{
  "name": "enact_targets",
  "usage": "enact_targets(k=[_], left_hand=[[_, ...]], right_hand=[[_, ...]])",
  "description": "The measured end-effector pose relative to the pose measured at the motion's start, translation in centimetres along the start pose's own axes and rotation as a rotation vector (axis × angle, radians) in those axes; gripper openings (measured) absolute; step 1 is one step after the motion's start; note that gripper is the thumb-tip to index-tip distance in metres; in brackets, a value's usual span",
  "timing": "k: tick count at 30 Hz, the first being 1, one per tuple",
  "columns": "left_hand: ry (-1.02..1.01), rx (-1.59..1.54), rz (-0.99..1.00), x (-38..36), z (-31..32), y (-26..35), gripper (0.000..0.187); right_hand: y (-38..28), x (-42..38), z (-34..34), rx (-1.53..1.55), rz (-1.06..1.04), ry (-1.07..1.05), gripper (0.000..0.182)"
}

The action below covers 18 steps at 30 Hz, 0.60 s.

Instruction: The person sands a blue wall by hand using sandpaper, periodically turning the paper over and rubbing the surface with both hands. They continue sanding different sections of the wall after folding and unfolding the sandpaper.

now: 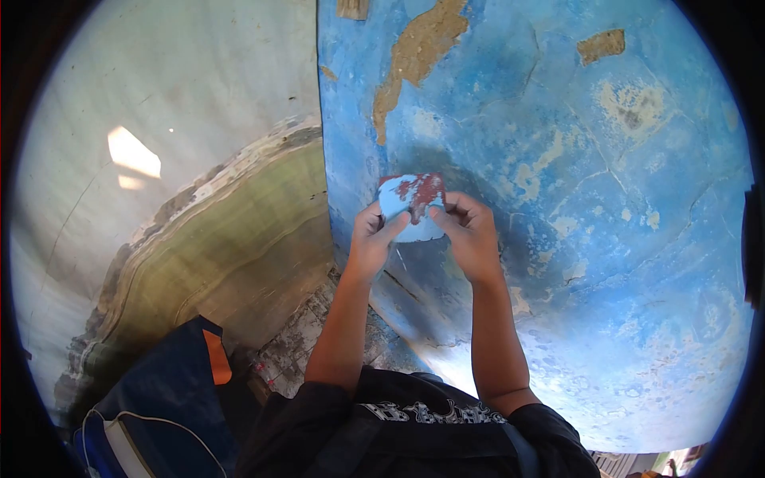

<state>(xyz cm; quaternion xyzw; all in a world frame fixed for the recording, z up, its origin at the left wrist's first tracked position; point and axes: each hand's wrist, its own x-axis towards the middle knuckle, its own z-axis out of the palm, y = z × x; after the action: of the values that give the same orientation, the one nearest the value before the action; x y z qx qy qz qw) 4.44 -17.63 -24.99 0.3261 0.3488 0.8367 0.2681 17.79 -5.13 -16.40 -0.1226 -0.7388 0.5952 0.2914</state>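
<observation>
In front of the blue wall I hold a piece of sandpaper, reddish brown and largely coated with pale blue dust. My left hand grips its left side, thumb across the face and fingers curled behind. On the right side my right hand pinches it the same way. Both thumbs lie close together near the middle of the sheet. The fingers behind it are partly hidden.
The blue wall has cracks, flaked paint and bare brown patches. It meets a pale, stained wall at a corner on the left. A dark blue bag-like thing with an orange patch stands at lower left, above rough flooring.
</observation>
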Motion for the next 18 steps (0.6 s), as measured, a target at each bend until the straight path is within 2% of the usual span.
enact_targets(k=[1,2,3,4,6,7,9,10,12,13,15,17,18], left_hand=[[-0.010,-0.120,-0.003,-0.1,-0.6,-0.1,0.036],[0.000,-0.117,0.000,-0.3,-0.8,-0.4,0.036],[-0.044,-0.231,0.075,-0.5,-0.6,-0.9,0.041],[-0.089,-0.344,0.154,-0.6,-0.4,-1.4,0.047],[-0.060,-0.242,0.186,-0.9,-0.2,-2.8,0.050],[-0.037,-0.145,0.210,-1.0,0.4,-2.6,0.053],[0.037,-0.078,0.221,-1.2,1.7,-2.1,0.046],[0.147,-0.035,0.222,-0.9,2.1,-2.0,0.042],[0.345,-0.009,0.241,0.0,2.7,-1.5,0.030],[0.346,-0.011,0.240,0.4,2.6,-1.5,0.030],[0.439,0.252,0.340,1.1,2.1,-1.6,0.027],[0.438,0.189,0.369,2.3,2.3,-2.5,0.026],[0.461,0.204,0.403,2.9,2.5,-3.1,0.026]], right_hand=[[0.1,0.2,0.5,0.002,0.001,-0.010,0.021],[0.3,0.3,1.1,0.139,0.057,0.029,0.020],[0.4,0.6,1.7,0.275,0.111,0.069,0.019],[0.5,0.8,2.4,0.277,0.110,0.058,0.019],[1.0,0.8,3.7,0.609,0.234,0.054,0.014],[1.3,0.9,4.1,0.609,0.235,0.044,0.014],[2.1,1.0,4.7,0.411,0.195,0.028,0.014],[2.5,1.1,4.7,0.410,0.194,0.023,0.014],[2.9,1.4,4.4,0.089,0.082,0.015,0.015],[2.6,1.4,4.0,0.087,0.083,0.015,0.015],[1.3,1.6,2.5,-0.623,-0.493,0.416,0.021],[-1.0,2.9,-0.4,-0.975,-0.883,0.622,0.022],[-2.5,3.1,-1.9,-1.069,-0.909,0.658,0.023]])
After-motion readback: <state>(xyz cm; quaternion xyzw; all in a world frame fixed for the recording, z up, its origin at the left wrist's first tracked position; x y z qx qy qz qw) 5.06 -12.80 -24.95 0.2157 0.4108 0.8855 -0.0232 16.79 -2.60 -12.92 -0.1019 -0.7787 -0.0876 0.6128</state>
